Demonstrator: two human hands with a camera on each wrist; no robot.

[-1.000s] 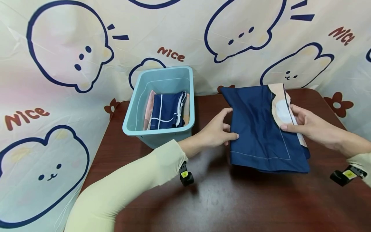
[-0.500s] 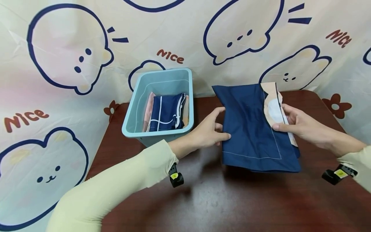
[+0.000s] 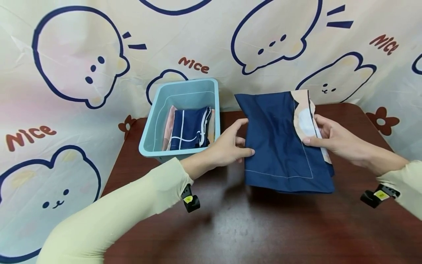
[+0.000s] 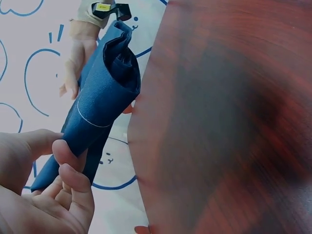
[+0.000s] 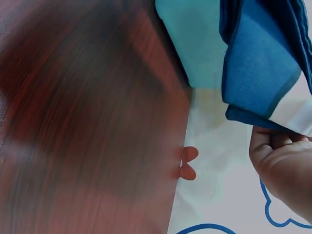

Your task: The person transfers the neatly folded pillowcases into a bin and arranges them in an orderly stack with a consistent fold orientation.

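Observation:
A folded navy cloth (image 3: pixel 273 139) with a beige and white printed edge is held up above the table, its lower edge clear of the wood. At its left edge my left hand (image 3: pixel 224 150) pinches it between thumb and fingers; the left wrist view shows the thumb and fingertips on the rolled cloth (image 4: pixel 92 107). My right hand (image 3: pixel 339 139) grips the printed right edge, thumb on the near side. From the right wrist, layered folds of the cloth (image 5: pixel 258 63) hang beside that hand (image 5: pixel 287 165), whose fingertips are partly hidden.
A light blue plastic bin (image 3: pixel 191 97) stands at the back left of the brown table (image 3: pixel 247 227). Inside are a folded navy cloth with white lines (image 3: pixel 186 128) and a pink cloth (image 3: pixel 169 126). A printed curtain (image 3: pixel 108 124) hangs behind the table.
Both hands have moved left in the head view with the navy cloth between them, bringing it nearer the bin. The cloth is slightly higher. Their hold looks the same.

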